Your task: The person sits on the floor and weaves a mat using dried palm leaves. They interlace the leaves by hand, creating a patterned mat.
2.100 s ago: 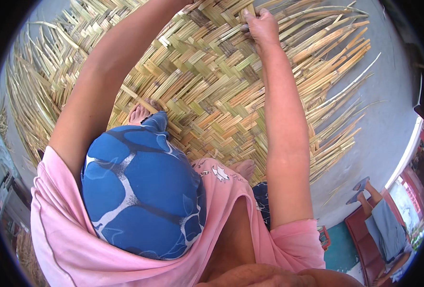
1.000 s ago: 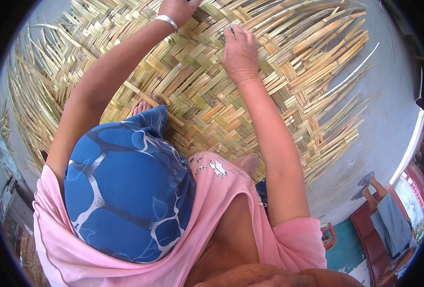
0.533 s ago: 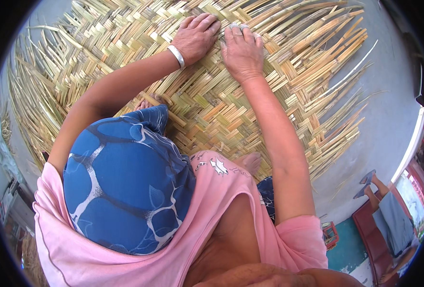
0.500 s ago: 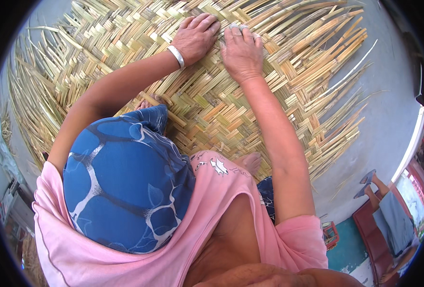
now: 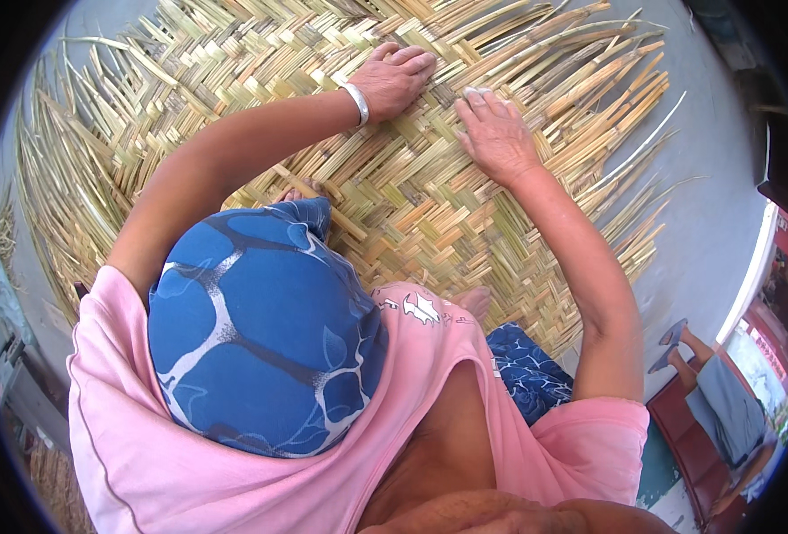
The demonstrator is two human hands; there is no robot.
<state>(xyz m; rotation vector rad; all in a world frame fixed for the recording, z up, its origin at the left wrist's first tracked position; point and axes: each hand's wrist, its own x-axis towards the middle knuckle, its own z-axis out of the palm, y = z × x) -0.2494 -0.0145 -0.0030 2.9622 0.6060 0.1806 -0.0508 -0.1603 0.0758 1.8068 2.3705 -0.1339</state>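
A half-woven mat of flat, pale green and straw-coloured split-cane strips spreads under both my hands, in a zigzag weave. My left hand, with a silvery bangle at the wrist, lies on the far middle of the mat. Its fingers stretch to the right across the strips, the thumb hidden. To its right and a little nearer, my right hand rests on the weave with its fingers apart and nothing in them. Pale wraps cover some of its fingertips.
Loose strip ends fan out at the right edge, and more at the left. My bent knee in blue patterned cloth rises near left; a bare foot is on the mat. Another person's legs show at the far right.
My left hand has shifted a little to the right. My right hand has moved right and nearer, away from the left, and its fingers have spread.
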